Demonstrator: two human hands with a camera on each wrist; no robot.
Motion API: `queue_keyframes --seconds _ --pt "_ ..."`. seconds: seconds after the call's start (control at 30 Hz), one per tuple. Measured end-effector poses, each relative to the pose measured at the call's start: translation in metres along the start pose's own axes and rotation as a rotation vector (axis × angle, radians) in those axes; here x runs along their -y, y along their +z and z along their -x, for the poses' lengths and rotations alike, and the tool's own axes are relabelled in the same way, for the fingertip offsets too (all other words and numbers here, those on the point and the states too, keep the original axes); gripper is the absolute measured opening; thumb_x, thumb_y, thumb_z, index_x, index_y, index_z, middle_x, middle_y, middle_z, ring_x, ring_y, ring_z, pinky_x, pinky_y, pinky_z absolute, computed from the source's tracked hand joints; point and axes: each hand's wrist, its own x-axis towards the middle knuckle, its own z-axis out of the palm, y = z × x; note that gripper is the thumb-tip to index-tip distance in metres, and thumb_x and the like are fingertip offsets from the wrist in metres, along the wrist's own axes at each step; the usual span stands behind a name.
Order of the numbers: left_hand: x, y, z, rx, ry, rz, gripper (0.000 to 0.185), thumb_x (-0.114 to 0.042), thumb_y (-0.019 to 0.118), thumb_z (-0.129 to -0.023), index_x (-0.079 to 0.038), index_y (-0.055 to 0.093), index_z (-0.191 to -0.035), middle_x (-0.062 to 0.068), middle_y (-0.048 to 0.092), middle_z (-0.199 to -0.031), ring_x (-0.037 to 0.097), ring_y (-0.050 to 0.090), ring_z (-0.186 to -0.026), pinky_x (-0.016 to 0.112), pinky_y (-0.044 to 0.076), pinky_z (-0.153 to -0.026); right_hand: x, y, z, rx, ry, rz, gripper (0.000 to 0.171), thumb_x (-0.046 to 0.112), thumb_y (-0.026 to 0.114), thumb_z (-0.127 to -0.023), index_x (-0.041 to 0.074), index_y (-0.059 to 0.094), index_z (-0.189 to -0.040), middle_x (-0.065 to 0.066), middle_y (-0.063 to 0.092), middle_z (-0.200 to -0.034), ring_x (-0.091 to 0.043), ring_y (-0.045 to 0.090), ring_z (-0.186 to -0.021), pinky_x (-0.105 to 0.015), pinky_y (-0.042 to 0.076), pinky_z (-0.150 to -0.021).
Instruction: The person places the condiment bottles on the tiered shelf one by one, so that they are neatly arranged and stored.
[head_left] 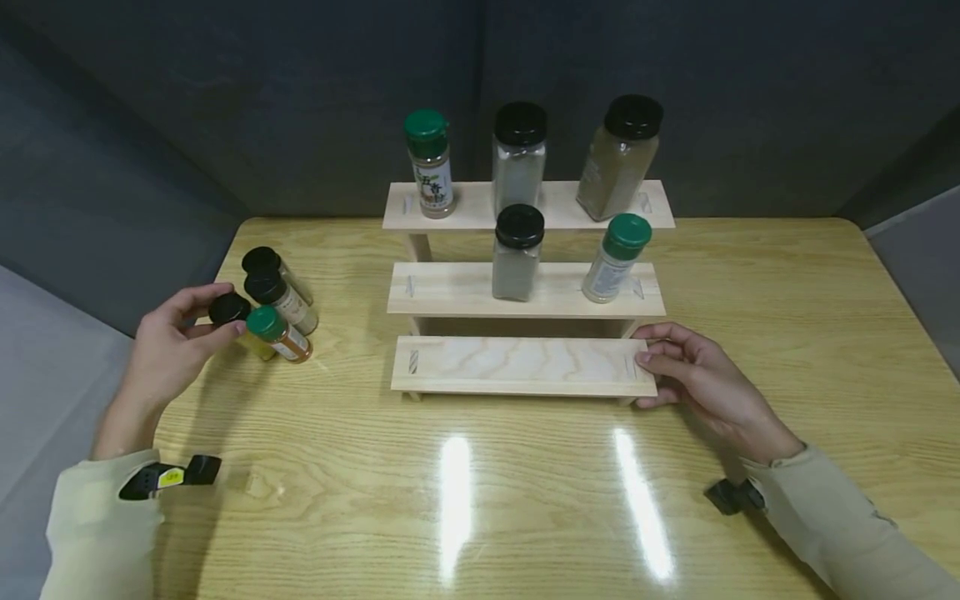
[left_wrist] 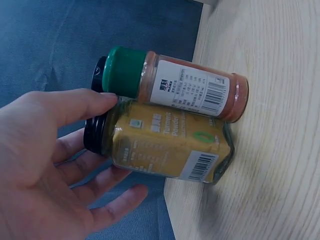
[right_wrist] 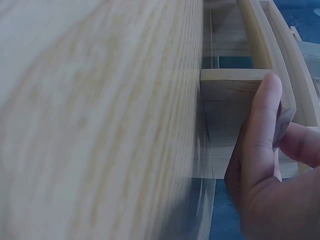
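My left hand (head_left: 168,342) is at the left of the table, its thumb and fingers around the black lid of a turmeric powder jar (left_wrist: 167,142). The jar is square, with yellow contents. Touching or very close beside it stands a green-capped spice bottle (left_wrist: 192,87) with reddish powder. Two more black-lidded spice jars (head_left: 294,312) stand just behind. On the other side, my right hand (head_left: 708,383) grips the right end of the lowest tier of a three-step wooden spice rack (head_left: 517,364). The right wrist view shows thumb and fingers at that end board.
On the top tier stand a green-capped bottle (head_left: 433,179) and two tall black-lidded jars (head_left: 519,171). The middle tier holds a black-lidded jar (head_left: 516,271) and a green-capped bottle (head_left: 609,271). Dark partition walls (head_left: 300,100) enclose the wooden table (head_left: 360,492).
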Motion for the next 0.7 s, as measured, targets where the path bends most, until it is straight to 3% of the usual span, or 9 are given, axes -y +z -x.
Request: queue_keyframes --seconds 0.13,0.43,0.7 --pt "0.0 0.0 0.001 -0.013 0.004 -0.021 0.057 -0.005 0.077 -0.102 0.005 0.055 -0.154 -0.008 0.057 -0.126 -0.006 0.065 -0.094 0.006 0.054 -0.076 0.0 0.0 0.0 0.0 -0.004 -0.012 0.024 0.0 0.063 -0.11 0.002 0.056 -0.133 -0.011 0.06 -0.11 -0.022 0.07 -0.092 -0.042 0.07 -0.074" --pt "0.002 -0.002 0.008 -0.093 -0.017 -0.069 0.056 -0.006 0.081 -0.099 0.009 0.06 -0.149 -0.022 0.063 -0.103 -0.011 0.065 -0.085 0.004 0.052 -0.072 -0.001 0.001 0.0 -0.003 0.004 0.018 0.025 0.001 0.063 -0.111 0.002 0.054 -0.134 -0.012 0.061 -0.11 -0.023 0.072 -0.092 -0.042 0.07 -0.074" --pt "-0.004 -0.009 0.025 -0.084 -0.03 -0.089 0.056 -0.01 0.084 -0.098 0.007 0.063 -0.147 -0.026 0.064 -0.103 -0.013 0.065 -0.089 0.004 0.052 -0.073 0.001 0.001 0.0 -0.008 0.01 0.002 0.025 0.003 0.064 -0.111 0.003 0.055 -0.134 -0.012 0.061 -0.111 -0.022 0.071 -0.093 -0.042 0.07 -0.076"
